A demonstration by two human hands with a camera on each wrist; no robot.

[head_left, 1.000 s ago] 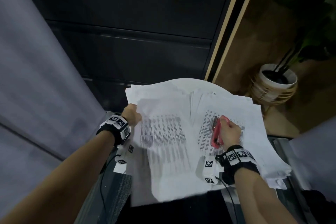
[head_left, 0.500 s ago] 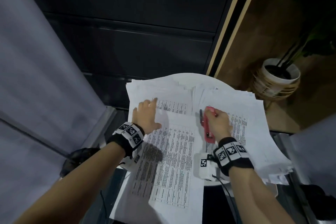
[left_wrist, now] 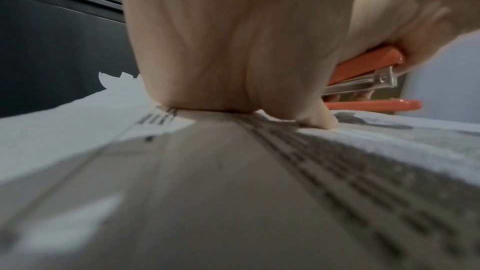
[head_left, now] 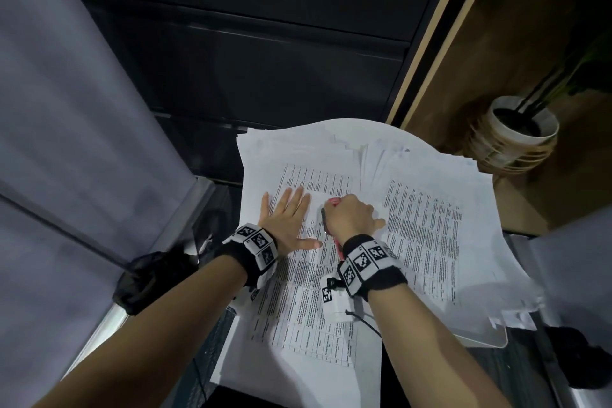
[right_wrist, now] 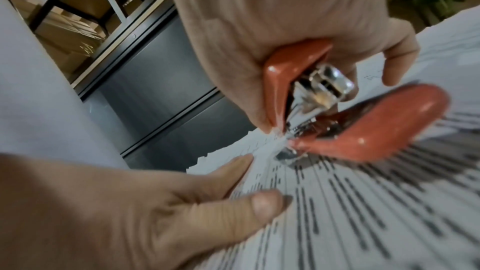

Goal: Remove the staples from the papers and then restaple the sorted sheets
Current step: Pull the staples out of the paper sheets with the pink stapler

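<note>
A printed sheet (head_left: pixel 314 301) lies on top of the left paper pile on a small white table (head_left: pixel 361 125). My left hand (head_left: pixel 287 213) lies flat on the sheet's upper part, fingers straight and spread; the left wrist view shows its palm (left_wrist: pixel 233 38) pressing the paper. Just to its right, my right hand (head_left: pixel 351 217) grips a red stapler (head_left: pixel 333 202). In the right wrist view the stapler (right_wrist: pixel 369 128) has its jaws apart, with its nose on the sheet near the top edge. A second pile of printed papers (head_left: pixel 430 228) lies to the right.
A dark cabinet front (head_left: pixel 265 59) stands behind the table. A grey partition (head_left: pixel 66 142) runs along the left, with a black object (head_left: pixel 152 278) at its foot. A potted plant (head_left: pixel 520 129) sits on the floor at the back right. Papers overhang the table's edges.
My left hand let go of the sheet's left edge and now lies flat on it. My right hand has carried the stapler left, up against the left hand.
</note>
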